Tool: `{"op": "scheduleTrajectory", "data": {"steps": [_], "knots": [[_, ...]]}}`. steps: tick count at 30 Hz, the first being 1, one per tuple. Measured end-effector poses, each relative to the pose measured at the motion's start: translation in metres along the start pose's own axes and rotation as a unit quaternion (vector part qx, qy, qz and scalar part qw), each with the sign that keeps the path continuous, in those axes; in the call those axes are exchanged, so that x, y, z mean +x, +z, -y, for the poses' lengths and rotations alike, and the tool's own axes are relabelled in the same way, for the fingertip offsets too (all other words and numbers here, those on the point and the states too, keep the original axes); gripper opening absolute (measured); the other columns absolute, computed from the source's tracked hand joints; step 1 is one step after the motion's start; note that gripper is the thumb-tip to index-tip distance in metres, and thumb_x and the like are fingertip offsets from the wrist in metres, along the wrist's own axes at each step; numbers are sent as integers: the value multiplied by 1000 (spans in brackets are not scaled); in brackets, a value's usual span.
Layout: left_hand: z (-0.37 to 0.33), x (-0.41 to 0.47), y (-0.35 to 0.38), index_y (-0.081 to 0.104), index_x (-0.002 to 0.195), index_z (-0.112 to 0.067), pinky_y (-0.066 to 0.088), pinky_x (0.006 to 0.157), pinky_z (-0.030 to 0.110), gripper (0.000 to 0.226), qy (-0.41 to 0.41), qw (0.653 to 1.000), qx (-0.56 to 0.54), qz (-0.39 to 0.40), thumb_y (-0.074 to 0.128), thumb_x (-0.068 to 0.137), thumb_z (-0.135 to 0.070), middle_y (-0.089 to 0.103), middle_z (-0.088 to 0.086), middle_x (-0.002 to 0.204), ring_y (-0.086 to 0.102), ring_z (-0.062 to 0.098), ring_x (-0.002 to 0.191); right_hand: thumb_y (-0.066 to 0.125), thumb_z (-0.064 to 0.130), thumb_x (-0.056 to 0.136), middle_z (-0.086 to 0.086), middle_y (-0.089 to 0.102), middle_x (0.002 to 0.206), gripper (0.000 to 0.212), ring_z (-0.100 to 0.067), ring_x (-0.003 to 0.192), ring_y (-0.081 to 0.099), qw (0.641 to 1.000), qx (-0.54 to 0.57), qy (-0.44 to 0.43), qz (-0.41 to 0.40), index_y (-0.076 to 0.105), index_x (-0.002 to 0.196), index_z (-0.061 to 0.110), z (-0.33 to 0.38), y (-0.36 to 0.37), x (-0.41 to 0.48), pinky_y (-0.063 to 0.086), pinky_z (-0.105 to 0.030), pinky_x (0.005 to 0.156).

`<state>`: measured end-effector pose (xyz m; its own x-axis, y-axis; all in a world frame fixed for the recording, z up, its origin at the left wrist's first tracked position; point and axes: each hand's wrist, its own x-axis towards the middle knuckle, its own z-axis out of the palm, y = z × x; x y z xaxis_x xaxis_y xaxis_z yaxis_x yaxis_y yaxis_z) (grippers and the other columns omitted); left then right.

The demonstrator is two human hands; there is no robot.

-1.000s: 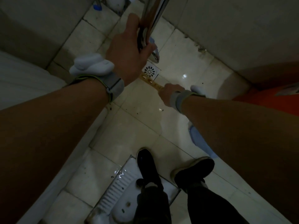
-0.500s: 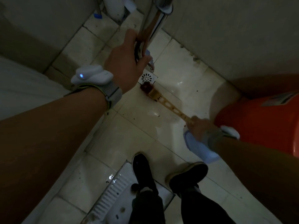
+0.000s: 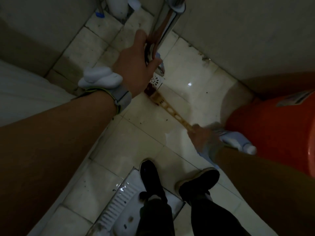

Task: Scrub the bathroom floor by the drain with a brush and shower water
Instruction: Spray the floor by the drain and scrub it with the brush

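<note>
- Left of the drain (image 3: 156, 80), and above it, the left hand (image 3: 134, 65) has its fingers wrapped round the chrome shower handle (image 3: 167, 23). The handle's lower end hangs just over the drain. Whether water is running I cannot tell.
- Touching the drain's near edge is the dark head of the brush (image 3: 167, 108), down on the wet tile.
- Its pale, pierced handle slants away from the drain, down and to the right.
- Well right of the drain, at the handle's far end, the right hand (image 3: 202, 137) is blurred but looks clenched round it.
- The left hand is nearer the drain but occupied, so the scrubbing stroke likely falls to the right hand, pushing along that slant.
- Farther right of the drain, an orange bucket (image 3: 272, 133) stands just beside the right hand.
</note>
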<state>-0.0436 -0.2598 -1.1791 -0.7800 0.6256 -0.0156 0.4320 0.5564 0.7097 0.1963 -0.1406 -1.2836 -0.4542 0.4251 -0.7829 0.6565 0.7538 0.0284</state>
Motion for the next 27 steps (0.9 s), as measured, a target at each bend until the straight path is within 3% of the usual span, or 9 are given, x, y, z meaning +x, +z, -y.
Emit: {"op": "scheduleTrajectory", "data": {"steps": [4, 9, 14, 21, 24, 27], "knots": [[3, 0, -5, 44, 122, -3, 33, 53, 13, 42, -15, 1000, -4, 2, 60, 92, -28, 51, -10, 77, 49, 11, 71, 32, 35, 104, -15, 65, 116, 40, -32, 106, 62, 997, 20, 64, 36, 56, 118, 8, -33, 6, -21, 49, -37, 87], [11, -5, -1, 35, 135, -7, 41, 66, 24, 54, 10, 1000, 23, -12, 57, 94, -35, 66, 13, 108, 63, 31, 91, 32, 38, 103, -15, 63, 114, 38, -34, 99, 63, 998, 55, 35, -10, 52, 117, 10, 5, -35, 20, 46, -31, 77], [10, -5, 5, 35, 135, -7, 33, 52, 0, 55, 32, 999, 11, -11, 56, 94, -37, 66, 14, 107, 62, 32, 87, 34, 23, 104, -17, 53, 130, 36, -36, 117, 57, 992, 113, 41, -36, 51, 131, 5, 51, -70, 51, 48, -39, 97], [5, -8, 1, 36, 135, -7, 35, 62, 24, 54, 2, 1000, 13, -6, 57, 93, -35, 63, 10, 96, 61, 29, 82, 33, 25, 104, -11, 51, 132, 33, -33, 116, 56, 998, 59, 23, 30, 47, 131, 13, 17, 29, -22, 47, -37, 93], [7, -10, 0, 40, 128, -6, 32, 58, 21, 47, -7, 1000, 6, -4, 57, 93, -33, 57, 4, 86, 53, 20, 72, 31, 44, 102, -13, 61, 124, 39, -37, 111, 59, 993, 89, 58, 44, 52, 122, 18, -3, 53, -48, 47, -38, 91], [6, -12, -1, 42, 124, -5, 30, 51, 16, 45, -11, 1000, 2, -8, 58, 93, -31, 50, -2, 82, 48, 15, 69, 30, 43, 103, -16, 60, 124, 42, -37, 113, 57, 993, 92, 66, 32, 52, 125, 15, -1, 35, -40, 45, -39, 92]]}}
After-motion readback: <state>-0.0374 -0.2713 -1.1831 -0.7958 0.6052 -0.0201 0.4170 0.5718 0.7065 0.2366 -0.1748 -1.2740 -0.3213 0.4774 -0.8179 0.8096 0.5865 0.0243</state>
